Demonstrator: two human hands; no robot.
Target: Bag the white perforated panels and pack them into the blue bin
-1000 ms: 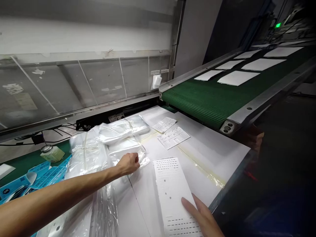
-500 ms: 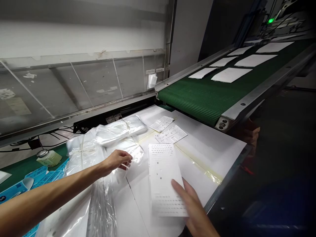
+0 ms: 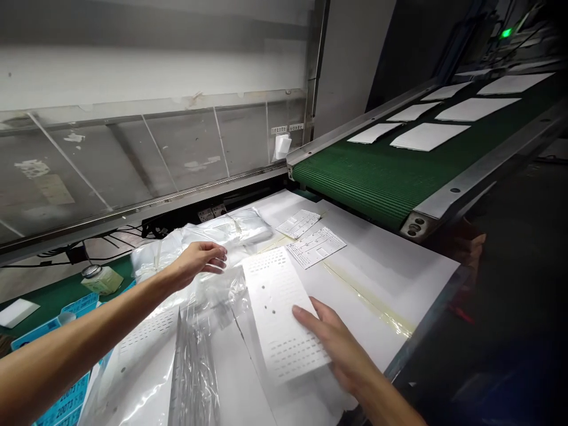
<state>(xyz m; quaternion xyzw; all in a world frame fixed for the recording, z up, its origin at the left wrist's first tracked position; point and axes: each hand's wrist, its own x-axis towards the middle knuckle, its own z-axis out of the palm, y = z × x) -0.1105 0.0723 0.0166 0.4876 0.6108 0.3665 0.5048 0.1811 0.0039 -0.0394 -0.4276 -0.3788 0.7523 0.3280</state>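
My right hand [image 3: 326, 331] grips a flat white panel [image 3: 277, 313] by its right edge, thumb on top. The panel has rows of short grey marks at both ends and a few dark dots. To its left, my left hand [image 3: 206, 258] is closed, its fingertips pinching what looks like the edge of a clear plastic bag [image 3: 235, 287]. Beyond the panel lie two small white boards with fine black line patterns, one nearer [image 3: 317, 247] and one farther [image 3: 298, 224]. Below my left forearm are bagged white panels [image 3: 137, 361] with similar marks.
A green conveyor belt [image 3: 355, 183] carries several white panels [image 3: 430, 136] at right. Bundled clear bags [image 3: 248, 225] lie at the back of the white work surface [image 3: 399, 266]. Left are a pump bottle [image 3: 102, 280], a white block [image 3: 18, 312] and blue printed strips [image 3: 66, 402].
The white panel has tilted and shifted left, closer to my left hand. My left hand has moved slightly up and left. The view has turned a little left.
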